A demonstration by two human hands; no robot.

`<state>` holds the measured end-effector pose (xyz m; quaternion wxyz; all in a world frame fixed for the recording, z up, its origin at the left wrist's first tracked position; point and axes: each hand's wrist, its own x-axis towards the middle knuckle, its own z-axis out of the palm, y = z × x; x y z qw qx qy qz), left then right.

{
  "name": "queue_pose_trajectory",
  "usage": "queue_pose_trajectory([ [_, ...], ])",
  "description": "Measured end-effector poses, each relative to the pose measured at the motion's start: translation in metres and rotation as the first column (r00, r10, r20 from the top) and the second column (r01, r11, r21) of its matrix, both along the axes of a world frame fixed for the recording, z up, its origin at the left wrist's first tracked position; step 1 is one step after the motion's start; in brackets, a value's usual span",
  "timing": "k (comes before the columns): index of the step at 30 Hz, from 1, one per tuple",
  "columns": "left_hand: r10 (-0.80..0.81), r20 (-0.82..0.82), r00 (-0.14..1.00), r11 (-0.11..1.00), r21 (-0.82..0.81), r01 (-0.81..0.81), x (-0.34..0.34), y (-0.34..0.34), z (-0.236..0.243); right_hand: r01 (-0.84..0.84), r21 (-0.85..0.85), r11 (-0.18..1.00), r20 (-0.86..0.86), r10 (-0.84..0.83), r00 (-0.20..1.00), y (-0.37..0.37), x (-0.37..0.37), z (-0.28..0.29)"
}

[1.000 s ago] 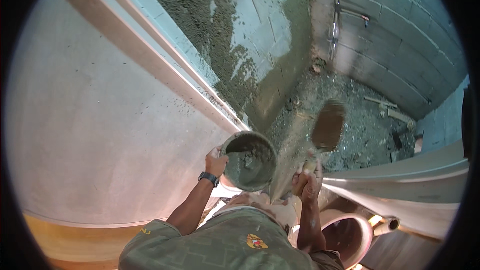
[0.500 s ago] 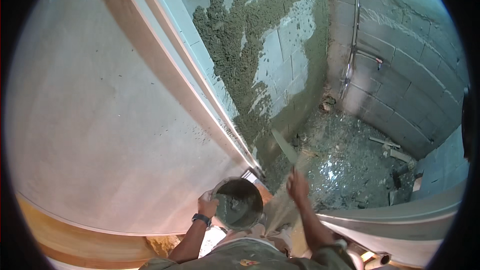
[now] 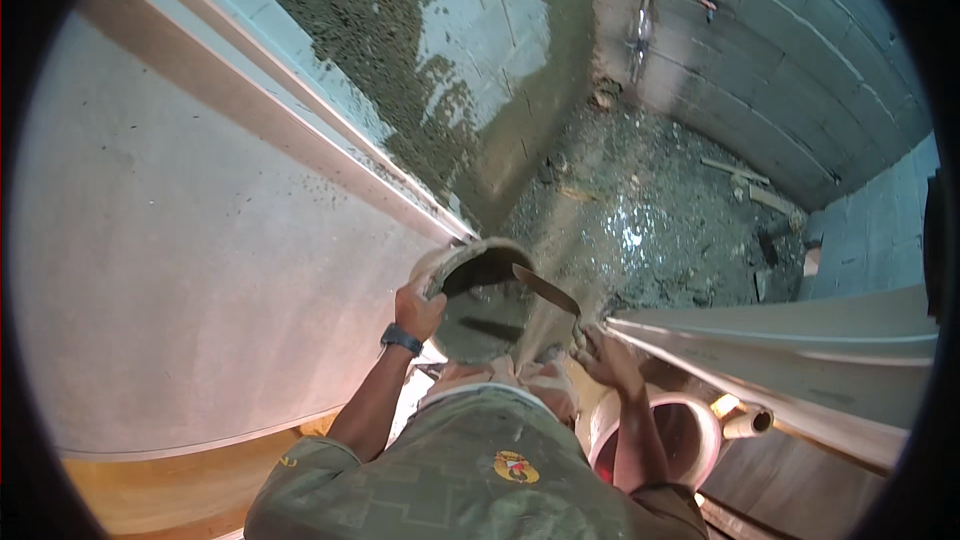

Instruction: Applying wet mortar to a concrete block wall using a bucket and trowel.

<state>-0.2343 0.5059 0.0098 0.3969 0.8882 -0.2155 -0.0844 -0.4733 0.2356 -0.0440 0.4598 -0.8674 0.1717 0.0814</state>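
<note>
a: where do the hands sit?

b: the left hand [image 3: 418, 308] is clenched on the near rim of the pan [image 3: 480, 300], fingers hooked over the edge, a watch on that wrist. the right hand [image 3: 603, 355] is wrapped round the handle of the trowel [image 3: 545, 290]; its blade runs up and away from those fingers, over the pan's mouth.

a: and the mortar?

b: wet mortar [image 3: 480, 325] lies in the pan, just beyond the left fingers and under the blade. i cannot tell if the blade touches it. more mortar is spattered on the block wall [image 3: 430, 70], well above both hands.

a: what could go wrong, you think?

b: the pan hangs from one hand on one side of the rim. my guess is a heavy scoop on the far side could tip it and dump mortar onto the rubble floor [image 3: 650, 230] below.

a: anything else?

b: the person's knees are close under the fingers, and a pink bucket [image 3: 660, 430] stands just beneath the right wrist. a loaded blade swung carelessly could drop its load there rather than on the wall. wet mortar on the handle may also make the grip slide.
</note>
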Motion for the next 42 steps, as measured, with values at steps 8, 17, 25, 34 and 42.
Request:
queue_pose_trajectory([
  [8, -0.256, 0.211, 0.943, 0.966, 0.079, 0.245, -0.023, -0.048, 0.024, 0.209, 0.46, 0.863, -0.386, -0.017, 0.922, -0.001, 0.072, -0.032],
  [17, -0.007, -0.032, 0.999, 0.973, -0.231, 0.0, 0.026, -0.058, -0.003, 0.221, 0.898, 0.38, -0.209, -0.073, 0.975, 0.019, 0.046, -0.029],
  [25, 0.17, -0.377, 0.911, 0.915, -0.284, -0.288, 0.075, -0.036, -0.066, 0.327, 0.942, -0.073, -0.327, -0.414, 0.85, 0.04, 0.075, -0.003],
  [34, 0.144, -0.493, 0.858, 0.977, -0.068, -0.203, 0.095, 0.018, -0.073, 0.341, 0.938, -0.065, -0.114, -0.985, 0.128, 0.051, 0.158, -0.036],
  [42, 0.183, -0.438, 0.88, 0.983, 0.072, -0.168, 0.116, 0.04, -0.09, 0.411, 0.134, 0.902, 0.528, -0.416, 0.74, 0.101, 0.295, -0.081],
])
